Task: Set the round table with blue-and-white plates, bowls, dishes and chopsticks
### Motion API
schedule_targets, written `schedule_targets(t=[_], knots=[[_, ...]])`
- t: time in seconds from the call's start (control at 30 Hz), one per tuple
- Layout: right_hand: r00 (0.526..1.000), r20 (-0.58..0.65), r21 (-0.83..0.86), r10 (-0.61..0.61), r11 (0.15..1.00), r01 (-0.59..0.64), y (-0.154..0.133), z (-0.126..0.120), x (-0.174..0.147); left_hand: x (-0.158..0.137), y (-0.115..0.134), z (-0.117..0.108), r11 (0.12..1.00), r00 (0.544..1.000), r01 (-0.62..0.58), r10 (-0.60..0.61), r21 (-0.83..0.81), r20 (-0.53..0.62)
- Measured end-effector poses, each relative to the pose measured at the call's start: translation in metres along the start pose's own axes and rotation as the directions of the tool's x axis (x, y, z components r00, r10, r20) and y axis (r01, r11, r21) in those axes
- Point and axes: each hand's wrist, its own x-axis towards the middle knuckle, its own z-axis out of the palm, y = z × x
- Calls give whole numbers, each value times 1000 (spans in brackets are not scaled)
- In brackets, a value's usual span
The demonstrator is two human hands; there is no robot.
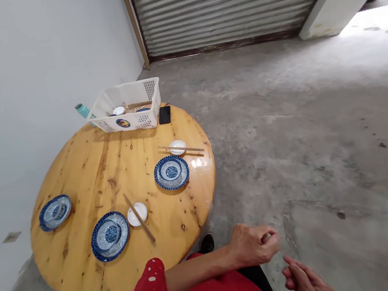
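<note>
Both my hands are in front of my red shirt, beyond the right edge of the round wooden table (111, 176) and over the concrete floor. My left hand (254, 244) is loosely closed, fingers curled in, and no object shows in it. Lower down, partly cut off by the frame, my right hand (309, 281) has its fingers folded and thumb pressed against them, with nothing visible between. The hands are slightly apart. Nearest on the table are a blue-patterned plate (173, 186) bearing a bowl, and a white dish (133, 218) with chopsticks (142, 222) across it.
Another white dish (177, 143) with chopsticks sits at the table's right. Two more plates with bowls lie left. At the back stand a white plastic basket (104, 125) holding tableware, a phone (164, 115) and a teal bottle (82, 110). A white wall borders the left.
</note>
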Motion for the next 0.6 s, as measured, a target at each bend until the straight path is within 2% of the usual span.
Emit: schedule_targets(t=[0.07, 0.17, 0.27, 0.33, 0.47, 0.6], knots=[[998, 65, 25, 0, 1000, -1, -15, 7, 25, 22, 1, 4, 999, 999, 37, -37, -8, 5], [978, 204, -23, -43, 999, 48, -46, 10, 78, 65, 2, 5, 993, 993, 115, -116, -35, -15], [967, 221, -25, -130, 990, 139, -85, -2, 149, 119, 6, -1, 976, 974, 194, -203, -95, -99], [960, 215, 8, -181, 983, 183, -115, -14, 199, 157, 10, -7, 958, 940, 249, -274, -141, -202], [929, 282, 21, -241, 969, 245, -176, -32, 283, 218, 24, -15, 912, 835, 321, -399, -254, -378], [870, 407, -3, -279, 952, 307, -229, -24, 343, 262, 35, -14, 879, 755, 358, -471, -314, -456]])
